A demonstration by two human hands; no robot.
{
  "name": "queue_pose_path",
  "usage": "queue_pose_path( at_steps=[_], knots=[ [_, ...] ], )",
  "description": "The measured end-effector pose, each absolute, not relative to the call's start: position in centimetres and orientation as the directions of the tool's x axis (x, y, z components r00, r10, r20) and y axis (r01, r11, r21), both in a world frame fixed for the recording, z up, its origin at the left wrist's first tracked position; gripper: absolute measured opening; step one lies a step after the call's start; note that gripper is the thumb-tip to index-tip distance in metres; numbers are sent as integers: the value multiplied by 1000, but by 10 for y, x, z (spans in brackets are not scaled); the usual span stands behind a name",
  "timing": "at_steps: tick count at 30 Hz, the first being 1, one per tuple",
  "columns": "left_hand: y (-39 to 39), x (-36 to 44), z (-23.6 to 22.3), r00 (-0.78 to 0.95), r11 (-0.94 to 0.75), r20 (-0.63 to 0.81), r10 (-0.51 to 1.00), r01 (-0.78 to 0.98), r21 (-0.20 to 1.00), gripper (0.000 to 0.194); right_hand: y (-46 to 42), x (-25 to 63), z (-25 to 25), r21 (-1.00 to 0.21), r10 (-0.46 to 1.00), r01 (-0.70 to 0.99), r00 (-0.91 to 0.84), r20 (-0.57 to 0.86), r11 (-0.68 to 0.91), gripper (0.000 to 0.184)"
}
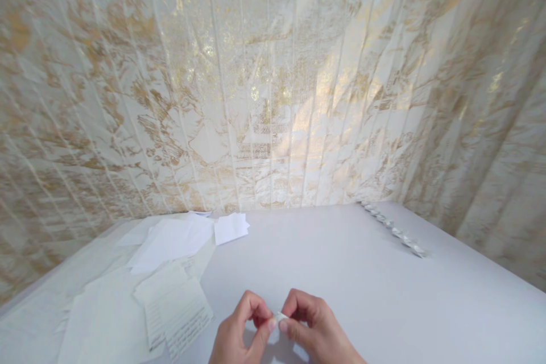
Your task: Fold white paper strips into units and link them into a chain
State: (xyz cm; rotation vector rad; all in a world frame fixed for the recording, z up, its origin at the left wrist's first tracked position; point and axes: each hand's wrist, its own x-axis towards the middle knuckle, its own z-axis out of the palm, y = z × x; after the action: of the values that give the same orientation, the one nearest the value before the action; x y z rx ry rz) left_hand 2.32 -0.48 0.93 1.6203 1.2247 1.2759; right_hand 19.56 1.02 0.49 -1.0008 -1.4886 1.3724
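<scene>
Nearest my head camera, I have the left hand [245, 330] and right hand [314, 325] above the counter [341, 278], their fingers [263, 336] pinching a small white piece [280, 316] between them, too small for me to make out its form. To the left I see printed slips [187, 306] overlapping larger sheets [100, 307]; beyond those, blank white papers [168, 242] lie beside a small stack [231, 228]. Far right, a row of whitish pieces [392, 228] slants toward the gold-patterned curtain [273, 96].
</scene>
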Motion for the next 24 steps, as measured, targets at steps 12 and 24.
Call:
queue_pose_path(
  at_steps=[12,24],
  knots=[
    [3,19,0,142,-324,292,946,341,882,4,14,199,0,-962,951,208,-286,116,180,10],
    [10,15,-17,328,-421,272,905,593,686,22,16,200,0,-678,871,558,-402,282,478,29]
  ],
)
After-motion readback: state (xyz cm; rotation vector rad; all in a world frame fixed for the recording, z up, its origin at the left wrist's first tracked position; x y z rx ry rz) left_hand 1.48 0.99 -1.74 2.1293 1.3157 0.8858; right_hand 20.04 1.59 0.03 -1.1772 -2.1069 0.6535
